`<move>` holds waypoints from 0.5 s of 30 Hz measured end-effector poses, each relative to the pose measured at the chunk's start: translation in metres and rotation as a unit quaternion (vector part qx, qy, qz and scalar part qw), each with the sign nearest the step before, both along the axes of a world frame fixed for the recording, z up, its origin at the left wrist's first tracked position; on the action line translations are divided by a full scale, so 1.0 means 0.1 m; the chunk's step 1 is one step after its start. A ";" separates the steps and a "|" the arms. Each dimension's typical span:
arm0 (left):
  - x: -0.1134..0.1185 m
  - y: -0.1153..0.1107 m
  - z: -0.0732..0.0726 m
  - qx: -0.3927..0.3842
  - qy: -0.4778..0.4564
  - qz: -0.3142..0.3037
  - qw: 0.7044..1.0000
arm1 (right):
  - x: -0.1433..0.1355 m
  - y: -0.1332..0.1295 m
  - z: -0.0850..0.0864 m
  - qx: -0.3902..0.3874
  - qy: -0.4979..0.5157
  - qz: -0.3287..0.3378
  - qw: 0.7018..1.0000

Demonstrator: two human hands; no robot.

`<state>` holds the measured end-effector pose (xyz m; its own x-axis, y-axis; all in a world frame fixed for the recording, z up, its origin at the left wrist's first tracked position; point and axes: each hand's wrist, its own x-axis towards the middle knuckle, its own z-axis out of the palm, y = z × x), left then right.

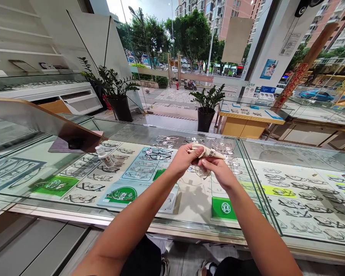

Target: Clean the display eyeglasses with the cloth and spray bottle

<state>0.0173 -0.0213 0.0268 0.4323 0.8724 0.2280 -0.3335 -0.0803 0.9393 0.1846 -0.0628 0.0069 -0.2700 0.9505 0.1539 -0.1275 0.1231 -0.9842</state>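
Just below the left hand [184, 158] and right hand [219, 171], glasses [202, 173] hang beneath cloth [207, 151].

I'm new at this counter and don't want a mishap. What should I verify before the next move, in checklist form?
1. Cream cloth with dark print gripped by the left hand: ok.
2. Thin-rimmed eyeglasses supported by the right hand: ok.
3. Lenses free of smudges: cannot tell, too small.
4. Small white plastic bottle standing on the transparent glass countertop, apart from both hands: ok.
5. Bottle tightly closed: cannot tell.
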 end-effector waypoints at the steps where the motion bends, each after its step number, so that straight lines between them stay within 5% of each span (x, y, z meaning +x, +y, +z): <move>1: -0.01 0.01 0.01 0.005 -0.005 -0.004 1.000 | 0.01 0.00 0.01 0.006 -0.003 -0.004 1.000; 9: -0.06 0.02 0.08 0.007 -0.062 -0.047 0.997 | 0.06 0.02 0.08 0.034 -0.014 -0.033 0.999; 15: -0.02 0.00 0.01 0.018 -0.026 -0.050 0.998 | 0.02 0.02 0.02 0.003 0.017 -0.047 0.999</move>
<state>0.0148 -0.0210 0.0278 0.5042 0.8158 0.2833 -0.3899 -0.0776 0.9176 0.1866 -0.0610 0.0090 -0.1734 0.9706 0.1670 -0.1485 0.1419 -0.9787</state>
